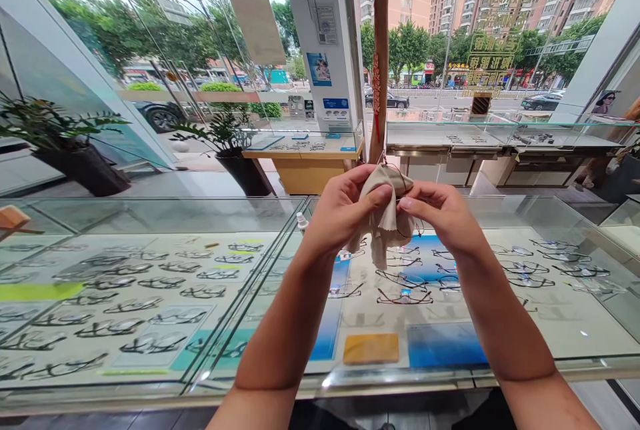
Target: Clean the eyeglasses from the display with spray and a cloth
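Note:
My left hand is closed on a beige cleaning cloth, its thumb pressed on the fabric. The cloth is bunched and hangs down in loose folds over the glass counter. My right hand pinches at the cloth's right side, thumb and fingers close together. Thin dark, wire-like parts stick out around the cloth, which look like a pair of glasses; the cloth and my fingers hide most of it.
Below my hands is a glass display counter with rows of eyeglasses inside and a yellow block. A small white bottle stands left of my hands. Beyond are a wooden post, more showcases and potted plants.

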### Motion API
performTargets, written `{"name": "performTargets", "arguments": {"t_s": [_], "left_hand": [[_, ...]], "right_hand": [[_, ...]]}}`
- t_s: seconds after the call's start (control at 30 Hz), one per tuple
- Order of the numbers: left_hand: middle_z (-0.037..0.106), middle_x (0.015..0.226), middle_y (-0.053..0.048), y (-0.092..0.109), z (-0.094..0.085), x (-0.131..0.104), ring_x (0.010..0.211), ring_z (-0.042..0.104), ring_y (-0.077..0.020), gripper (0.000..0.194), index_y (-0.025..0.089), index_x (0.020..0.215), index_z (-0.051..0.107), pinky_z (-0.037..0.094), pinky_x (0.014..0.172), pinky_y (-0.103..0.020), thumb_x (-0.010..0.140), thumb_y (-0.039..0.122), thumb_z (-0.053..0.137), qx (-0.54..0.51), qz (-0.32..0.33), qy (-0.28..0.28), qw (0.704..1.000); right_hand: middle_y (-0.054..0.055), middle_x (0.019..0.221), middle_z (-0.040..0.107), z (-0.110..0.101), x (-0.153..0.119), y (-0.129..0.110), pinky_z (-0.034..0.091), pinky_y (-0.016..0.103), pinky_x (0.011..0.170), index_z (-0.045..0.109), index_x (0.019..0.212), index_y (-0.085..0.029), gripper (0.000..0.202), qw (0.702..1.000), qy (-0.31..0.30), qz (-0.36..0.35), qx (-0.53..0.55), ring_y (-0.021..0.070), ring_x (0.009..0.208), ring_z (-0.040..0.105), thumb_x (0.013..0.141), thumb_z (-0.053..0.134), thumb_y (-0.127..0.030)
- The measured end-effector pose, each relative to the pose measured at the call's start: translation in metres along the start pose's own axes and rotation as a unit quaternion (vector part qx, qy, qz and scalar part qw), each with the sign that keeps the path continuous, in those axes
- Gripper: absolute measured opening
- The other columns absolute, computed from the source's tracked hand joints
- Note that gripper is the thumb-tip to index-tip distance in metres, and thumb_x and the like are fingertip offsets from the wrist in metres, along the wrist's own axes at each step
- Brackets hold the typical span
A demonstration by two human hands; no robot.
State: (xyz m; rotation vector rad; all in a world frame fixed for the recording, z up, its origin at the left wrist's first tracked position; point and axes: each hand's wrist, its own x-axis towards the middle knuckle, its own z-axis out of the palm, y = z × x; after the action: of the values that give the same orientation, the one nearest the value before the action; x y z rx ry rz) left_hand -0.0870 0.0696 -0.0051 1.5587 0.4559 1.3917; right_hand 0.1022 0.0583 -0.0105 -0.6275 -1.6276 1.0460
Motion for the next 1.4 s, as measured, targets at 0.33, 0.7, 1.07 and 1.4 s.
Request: {"name": "performTargets", "arguments": {"t_s": [0.33, 0.7, 1.07, 1.4], "left_hand": [[0.069, 0.064, 0.002, -0.013, 0.031, -0.003, 0.052, 0.057, -0.0079, 0.042, 0.018, 0.074, 0.067, 0.046, 0.050, -0.018, 0.075, 0.052, 0.093, -0.002, 0.071, 0.113, 0.991], [0.078, 0.083, -0.004, -0.009, 0.007, 0.000, 0.067, 0.070, -0.0140, 0.037, 0.021, 0.098, 0.079, 0.056, 0.060, -0.023, 0.081, 0.053, 0.088, -0.019, 0.023, 0.018, 0.999], [0.078, 0.081, 0.000, -0.026, 0.033, -0.003, 0.066, 0.068, -0.0097, 0.039, 0.021, 0.091, 0.078, 0.056, 0.062, -0.019, 0.072, 0.051, 0.095, -0.051, 0.051, 0.122, 0.990], [0.070, 0.062, -0.002, -0.013, 0.026, -0.005, 0.052, 0.060, -0.0115, 0.049, 0.018, 0.073, 0.073, 0.046, 0.051, -0.023, 0.081, 0.066, 0.083, 0.030, 0.046, 0.129, 0.990]], "right_hand": [[-0.001, 0.074, 0.059, 0.004, -0.003, -0.004, 0.044, 0.029, 0.071, 0.067, 0.074, -0.018, 0.043, 0.993, -0.100, 0.016, 0.052, 0.0140, 0.075, 0.051, 0.082, 0.084, -0.056], [0.000, 0.076, 0.065, 0.005, -0.003, -0.010, 0.047, 0.030, 0.074, 0.067, 0.069, -0.019, 0.029, 0.995, -0.027, 0.015, 0.096, 0.0139, 0.075, 0.055, 0.079, 0.084, -0.040], [-0.003, 0.070, 0.058, 0.007, -0.002, -0.008, 0.046, 0.027, 0.067, 0.064, 0.073, -0.019, 0.040, 0.993, -0.052, 0.018, 0.107, 0.0119, 0.069, 0.050, 0.078, 0.087, -0.052], [-0.004, 0.069, 0.052, 0.003, -0.004, -0.010, 0.036, 0.027, 0.059, 0.062, 0.073, -0.018, 0.045, 0.990, -0.119, 0.039, 0.065, 0.0105, 0.064, 0.045, 0.083, 0.083, -0.056]]}}
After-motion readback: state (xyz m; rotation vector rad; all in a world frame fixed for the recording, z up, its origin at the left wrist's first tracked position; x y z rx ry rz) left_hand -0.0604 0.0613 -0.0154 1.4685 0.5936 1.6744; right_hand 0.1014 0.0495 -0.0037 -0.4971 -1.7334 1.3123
